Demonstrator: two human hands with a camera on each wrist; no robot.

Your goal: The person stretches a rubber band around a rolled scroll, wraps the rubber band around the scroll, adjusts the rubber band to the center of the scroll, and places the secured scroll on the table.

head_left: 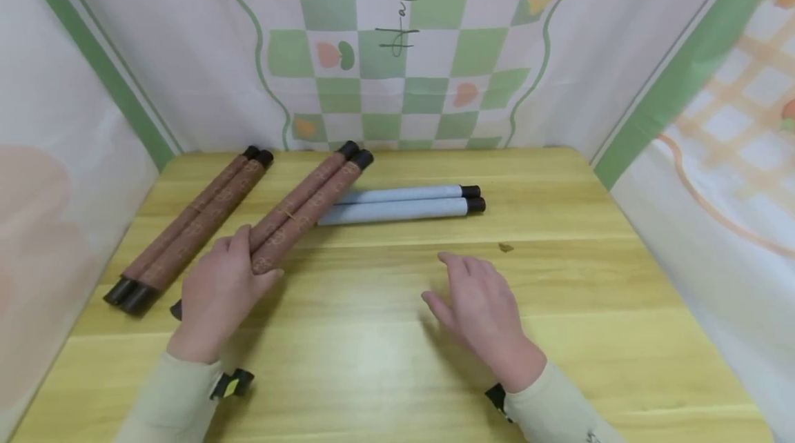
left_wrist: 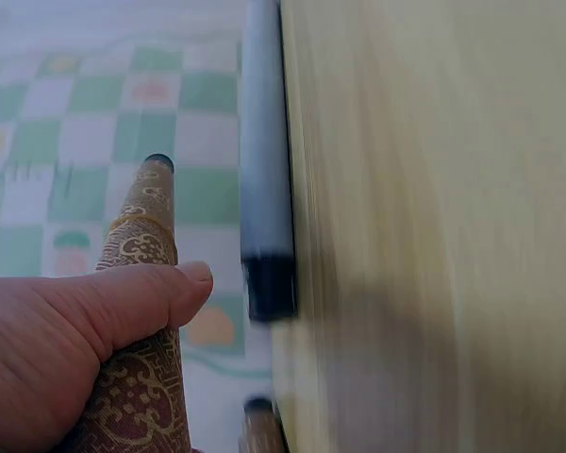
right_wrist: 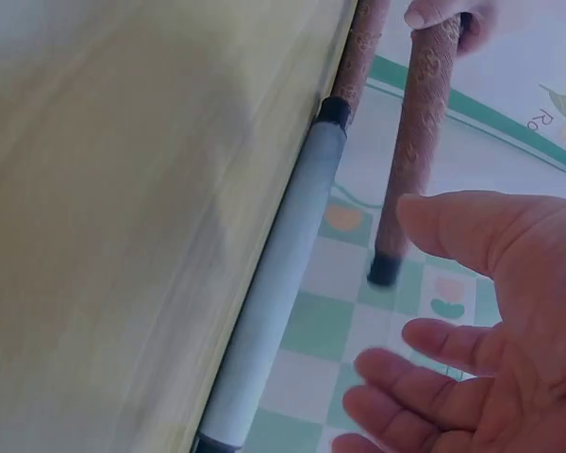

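My left hand (head_left: 219,284) grips a brown patterned scroll (head_left: 308,207) near its lower end, with the thumb lying along it. The scroll is rolled from both ends into two side-by-side rolls with black knobs, and a thin tie crosses its middle. It is tilted up over the table, and its upper part covers the left end of a pale blue scroll (head_left: 404,208) in the head view. Over the table to the right, my right hand (head_left: 487,308) holds nothing, its fingers loosely spread. In the right wrist view, the palm (right_wrist: 538,274) faces the scrolls.
Another brown scroll (head_left: 195,225) lies slanted along the left side of the wooden table (head_left: 373,360). A small dark mark (head_left: 506,248) shows on the tabletop right of the blue scroll. Behind the table hangs a green checked cloth (head_left: 397,50), with more cloth at both sides.
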